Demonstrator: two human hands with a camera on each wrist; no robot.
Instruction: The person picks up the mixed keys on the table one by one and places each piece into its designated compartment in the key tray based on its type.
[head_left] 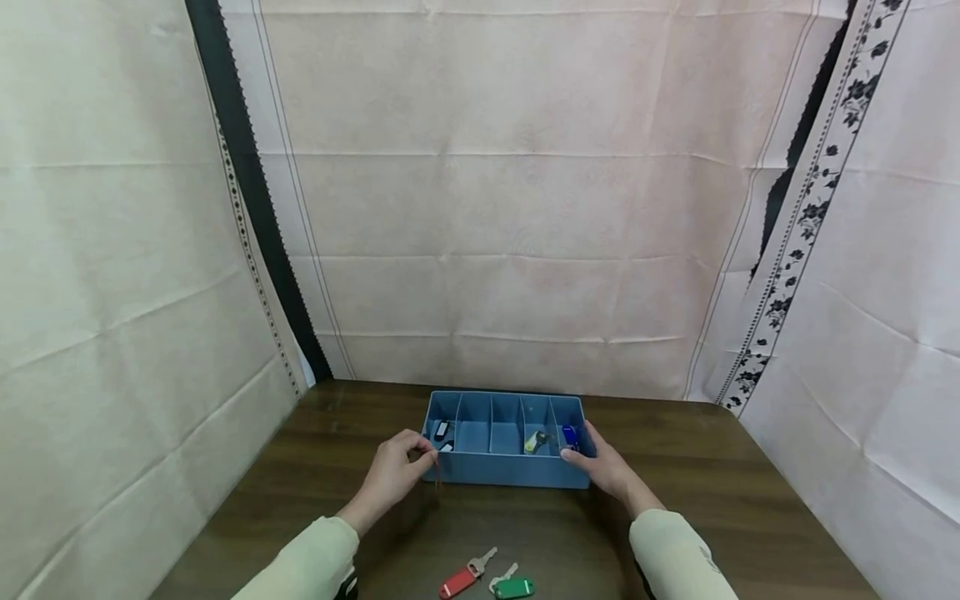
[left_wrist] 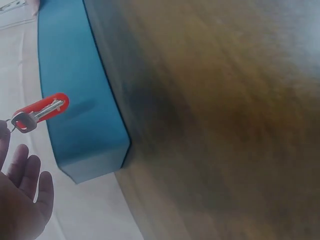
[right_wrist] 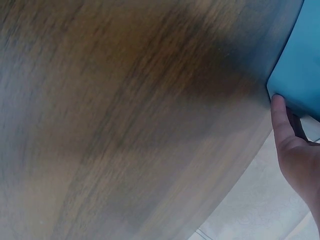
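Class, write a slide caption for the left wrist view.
Left hand holding a red-tagged key by its ring beside a blue box on a brown tabletop.

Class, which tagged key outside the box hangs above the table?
The red-tagged key held by the left hand; the other red-tagged key and the green-tagged key lie on the table.
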